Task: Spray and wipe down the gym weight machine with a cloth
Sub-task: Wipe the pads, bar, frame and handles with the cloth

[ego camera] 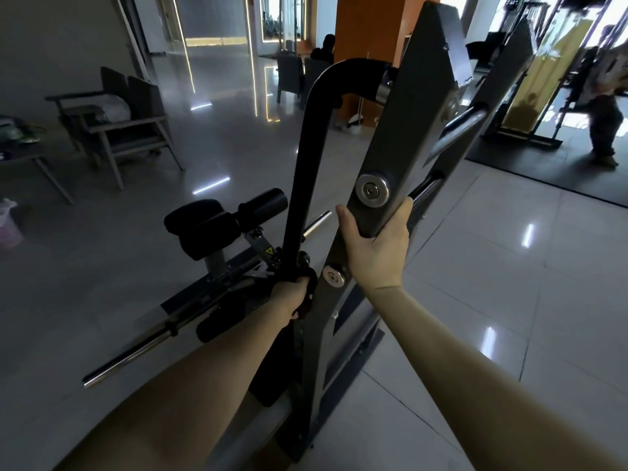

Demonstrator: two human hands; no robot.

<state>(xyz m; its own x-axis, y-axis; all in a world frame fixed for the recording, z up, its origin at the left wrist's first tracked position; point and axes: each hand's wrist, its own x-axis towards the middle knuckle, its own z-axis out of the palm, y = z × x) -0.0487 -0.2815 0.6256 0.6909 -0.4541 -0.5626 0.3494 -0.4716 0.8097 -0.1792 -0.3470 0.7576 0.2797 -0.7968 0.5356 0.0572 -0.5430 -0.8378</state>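
A dark grey weight machine fills the middle of the view, with a flat steel upright (401, 137) carrying round silver bolts and a curved black tube (309, 164) beside it. My right hand (377, 246) grips the lower end of the flat upright, thumb on its left edge and fingers wrapped round the right. My left hand (294, 295) is lower, at the foot of the black tube, its fingers closed round a dark cloth (303, 309) pressed against the frame; little of the cloth shows. No spray bottle is in sight.
Black roller pads (207, 229) and a chrome bar (136, 355) jut out to the left of the machine. A wooden armchair (125, 127) stands at the back left, an orange pillar (370, 25) behind. Another person (603, 127) stands far right on a black mat. The tiled floor is glossy.
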